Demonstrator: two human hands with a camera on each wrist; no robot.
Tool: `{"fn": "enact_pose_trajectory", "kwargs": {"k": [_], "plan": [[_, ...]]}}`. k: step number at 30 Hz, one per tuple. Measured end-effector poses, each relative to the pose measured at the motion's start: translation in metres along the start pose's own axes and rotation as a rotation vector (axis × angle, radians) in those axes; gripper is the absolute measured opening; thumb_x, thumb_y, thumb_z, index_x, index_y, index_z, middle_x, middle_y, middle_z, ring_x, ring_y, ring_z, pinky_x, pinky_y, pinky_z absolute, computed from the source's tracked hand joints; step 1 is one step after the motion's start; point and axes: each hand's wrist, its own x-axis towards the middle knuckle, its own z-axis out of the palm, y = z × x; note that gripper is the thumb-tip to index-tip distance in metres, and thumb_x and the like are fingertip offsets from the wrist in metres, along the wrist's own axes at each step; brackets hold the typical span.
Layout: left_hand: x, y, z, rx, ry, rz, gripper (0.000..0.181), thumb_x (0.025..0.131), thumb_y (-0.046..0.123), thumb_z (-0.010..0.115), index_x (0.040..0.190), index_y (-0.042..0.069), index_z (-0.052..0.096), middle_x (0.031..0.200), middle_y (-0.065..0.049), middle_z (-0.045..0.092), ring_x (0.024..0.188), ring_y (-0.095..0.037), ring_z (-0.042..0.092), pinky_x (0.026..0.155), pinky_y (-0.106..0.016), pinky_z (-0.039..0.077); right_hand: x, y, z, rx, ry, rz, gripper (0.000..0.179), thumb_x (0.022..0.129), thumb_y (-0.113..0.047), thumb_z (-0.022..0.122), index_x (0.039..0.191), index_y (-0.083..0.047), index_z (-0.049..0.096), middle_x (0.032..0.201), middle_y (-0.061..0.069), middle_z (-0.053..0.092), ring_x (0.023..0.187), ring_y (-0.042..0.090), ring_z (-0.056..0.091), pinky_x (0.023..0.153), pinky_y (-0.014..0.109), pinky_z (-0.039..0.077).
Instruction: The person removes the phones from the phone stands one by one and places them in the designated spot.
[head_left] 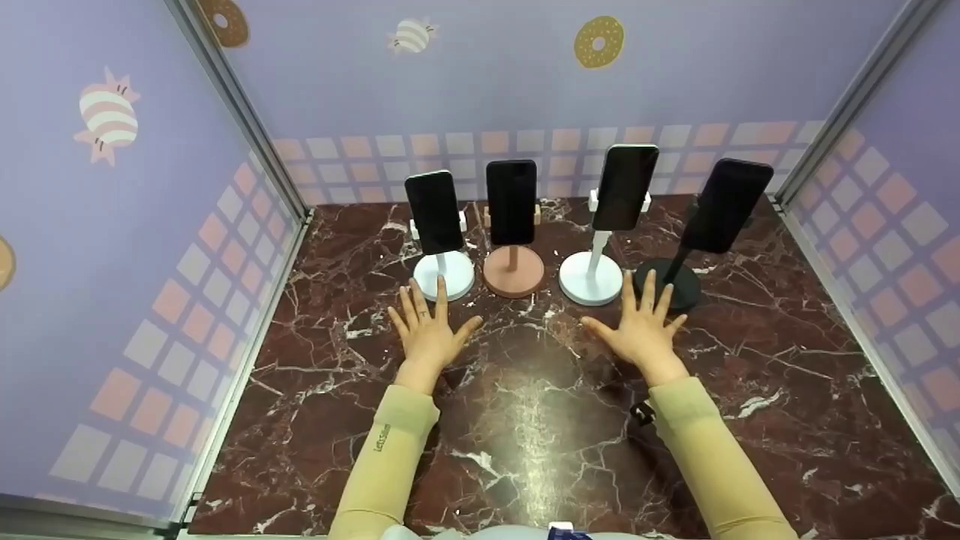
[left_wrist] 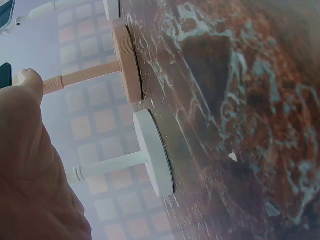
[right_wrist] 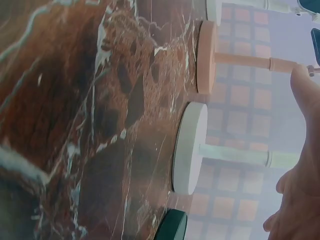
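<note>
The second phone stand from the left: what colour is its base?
The base is pinkish brown, best seen in the head view.

L arm is extended fwd from bottom ctr-left of the head view, R arm from lower right; both are sleeved nearly to the wrists. L hand is held slightly left of ctr, R hand right of ctr, backs turned up. Fingers are spread & straight, pointed twd top; thumbs are angled inward. In L wrist view, hand is seen lower left; in R wrist view, lower right.
</note>
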Motion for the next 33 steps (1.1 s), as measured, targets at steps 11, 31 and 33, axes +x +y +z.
{"fn": "enact_pose_trajectory", "kwargs": {"k": [11, 31, 33], "plan": [[0.003, 0.002, -0.01, -0.15, -0.027, -0.028, 0.098, 0.098, 0.074, 0.04, 0.166, 0.024, -0.01, 0.169, -0.024, -0.022, 0.158, -0.041, -0.022, 0.125, -0.066, -0.014, 0.005, -0.018, 0.001, 0.072, -0.042, 0.017, 0.118, 0.087, -0.086, 0.048, 0.166, -0.017, -0.007, 0.171, 0.022, -0.019, 0.155, 0.054, -0.015, 0.112, 0.088, 0.005], [0.012, 0.01, -0.03, -0.537, 0.105, -0.09, 0.077, 0.11, 0.047, 0.037, 0.163, -0.003, 0.013, 0.171, -0.025, 0.01, 0.161, -0.04, 0.005, 0.13, -0.061, 0.003, 0.012, -0.055, 0.009, 0.296, 0.005, -0.099, 0.099, 0.1, -0.058, 0.058, 0.164, 0.001, 0.011, 0.168, 0.033, 0.014, 0.153, 0.054, 0.021, 0.124, 0.066, 0.024], [0.014, 0.011, -0.033, -0.599, 0.137, -0.09, 0.073, 0.111, 0.042, 0.038, 0.161, -0.006, 0.016, 0.17, -0.026, 0.013, 0.16, -0.041, 0.008, 0.13, -0.061, 0.006, 0.013, -0.06, 0.008, 0.318, -0.004, -0.103, 0.097, 0.101, -0.057, 0.057, 0.164, 0.001, 0.012, 0.168, 0.032, 0.016, 0.154, 0.051, 0.021, 0.126, 0.063, 0.024]]}}
